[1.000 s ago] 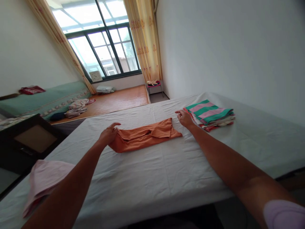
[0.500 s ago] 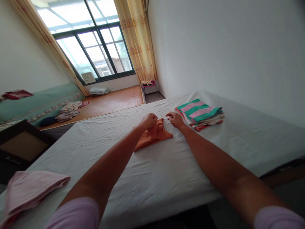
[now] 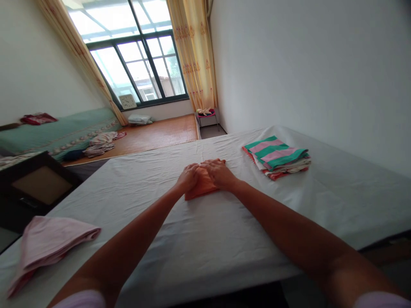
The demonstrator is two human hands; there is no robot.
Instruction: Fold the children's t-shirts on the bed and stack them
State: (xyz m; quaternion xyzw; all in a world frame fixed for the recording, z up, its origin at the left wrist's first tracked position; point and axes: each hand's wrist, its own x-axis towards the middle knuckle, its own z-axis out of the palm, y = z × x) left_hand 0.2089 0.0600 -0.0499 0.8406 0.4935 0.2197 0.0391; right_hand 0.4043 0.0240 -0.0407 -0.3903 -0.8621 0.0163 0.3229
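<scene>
The folded orange cloth lies beneath the left hand and right hand, fingers laid over it, seemingly pressing it flat, not gripping; lifting would call for fingers underneath. Right of them sits a cloth stack.

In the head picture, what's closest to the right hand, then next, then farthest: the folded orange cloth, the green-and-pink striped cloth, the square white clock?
From the right hand, nearest first:
1. Folded orange cloth: right under it.
2. Green-and-pink striped cloth: to the hand's right.
3. Square white clock: far ahead, leftward, by the window.
</scene>
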